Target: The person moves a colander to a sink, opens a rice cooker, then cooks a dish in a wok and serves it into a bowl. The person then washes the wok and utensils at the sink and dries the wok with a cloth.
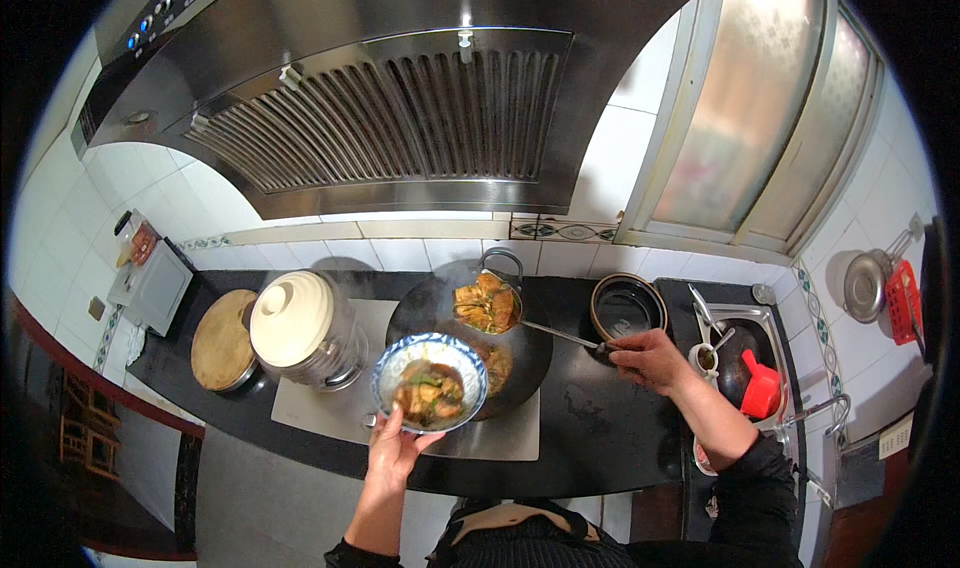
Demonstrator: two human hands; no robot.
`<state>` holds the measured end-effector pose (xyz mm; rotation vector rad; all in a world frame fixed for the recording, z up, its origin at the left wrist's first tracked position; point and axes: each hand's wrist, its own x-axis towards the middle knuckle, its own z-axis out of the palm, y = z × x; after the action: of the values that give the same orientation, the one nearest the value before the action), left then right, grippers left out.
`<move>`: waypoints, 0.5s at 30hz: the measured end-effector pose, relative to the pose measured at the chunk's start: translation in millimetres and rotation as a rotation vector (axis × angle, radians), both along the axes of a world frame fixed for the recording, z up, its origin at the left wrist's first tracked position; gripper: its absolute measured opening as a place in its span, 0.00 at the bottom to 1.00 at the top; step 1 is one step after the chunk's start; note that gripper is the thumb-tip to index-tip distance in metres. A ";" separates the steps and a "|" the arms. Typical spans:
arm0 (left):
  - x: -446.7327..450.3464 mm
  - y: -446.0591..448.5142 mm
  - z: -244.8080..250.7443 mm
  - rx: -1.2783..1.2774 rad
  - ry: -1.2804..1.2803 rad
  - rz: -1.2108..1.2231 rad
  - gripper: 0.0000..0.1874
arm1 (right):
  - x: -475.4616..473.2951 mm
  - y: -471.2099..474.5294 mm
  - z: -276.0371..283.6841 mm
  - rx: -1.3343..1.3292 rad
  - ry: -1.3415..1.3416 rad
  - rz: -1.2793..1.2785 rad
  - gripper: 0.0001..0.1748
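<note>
My left hand (397, 440) grips the near rim of a blue-and-white patterned bowl (388, 369). Cooked pieces in sauce with bits of green (429, 394) lie in the bowl. In my right hand (652, 361) is the handle end of a long metal ladle (559, 333). Its head carries a heap of browned food chunks (486, 304) above the far part of a dark wok (525, 373). More food and sauce (496, 365) show in the wok, partly covered by the bowl. The bowl is held over the wok's near left edge.
Left of the wok stands a steamer pot with a cream lid (291, 319), beside a round wooden board (223, 339). A dark round pot (628, 309) sits at the back right. A red plastic scoop (760, 384) lies in the sink (784, 373). The range hood (420, 200) hangs overhead.
</note>
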<state>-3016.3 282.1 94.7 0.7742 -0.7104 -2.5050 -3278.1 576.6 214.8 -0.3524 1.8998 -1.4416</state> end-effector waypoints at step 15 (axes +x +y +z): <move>-12.4 21.2 -18.2 0.014 0.190 0.009 0.34 | 74.2 -6.8 40.8 0.173 1.313 0.304 0.19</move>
<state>-3028.7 303.3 76.6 0.5334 -0.6227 -2.5354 -3203.9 569.8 255.5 -1.7228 2.6983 -0.8029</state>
